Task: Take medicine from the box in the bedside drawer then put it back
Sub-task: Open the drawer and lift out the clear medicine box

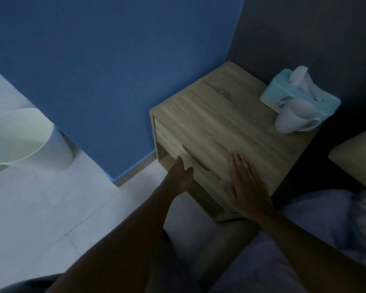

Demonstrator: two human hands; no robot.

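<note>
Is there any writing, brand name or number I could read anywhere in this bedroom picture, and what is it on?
None can be read.
Tissue pack: small dark marks on its side, too blurred to read.
Bedside table, cup and bin: no writing visible.

Matt wood-grain bedside cabinet (220, 127); soft plastic tissue pack (300, 94); smooth white plastic bin (30, 140)

No text can be read; the small dark print on the tissue pack (300, 96) is too blurred
</note>
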